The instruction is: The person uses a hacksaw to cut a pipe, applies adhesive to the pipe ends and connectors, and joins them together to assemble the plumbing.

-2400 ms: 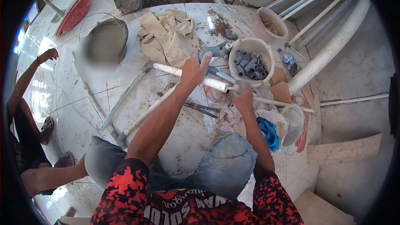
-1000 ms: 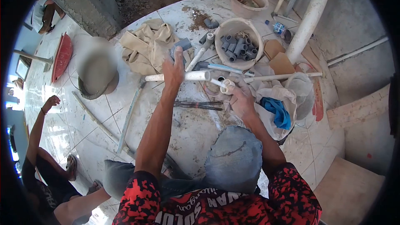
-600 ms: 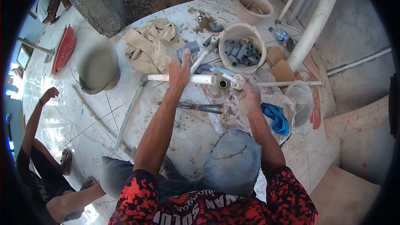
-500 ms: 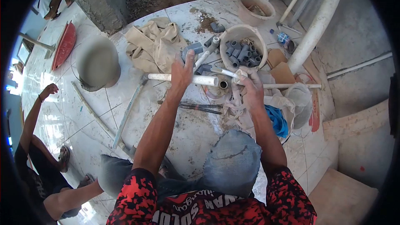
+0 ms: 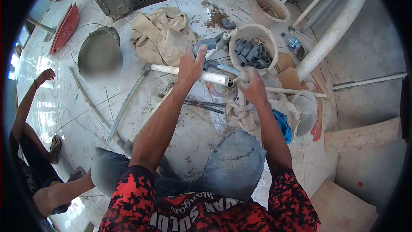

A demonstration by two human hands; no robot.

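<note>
My left hand (image 5: 191, 65) is closed round a grey pipe fitting (image 5: 204, 46), its thumb along the side. A long white pipe (image 5: 214, 78) lies across by the same palm and wrist. Slightly blurred, my right hand (image 5: 251, 87) is closed at the end of a pipe piece with a pale blue stripe (image 5: 228, 69); what its fingers grip is partly hidden. Just beyond my hands stands a bucket (image 5: 244, 31) holding several grey fittings (image 5: 254, 54). A beige cloth (image 5: 161, 36) lies left of the fittings.
A mortar bucket (image 5: 99, 56) and a red pan (image 5: 66, 28) are at the left, near a seated person's hand (image 5: 44, 77). Another bucket (image 5: 257, 15), a plastic bottle (image 5: 294, 42) and a thick white pipe (image 5: 339, 30) are at the right. Thin dark rods (image 5: 204, 105) lie on the tiles.
My right hand has turned and moved slightly left, closing over the pipe end. The view has shifted a little. At the far left, the background person has moved partly out of view.
</note>
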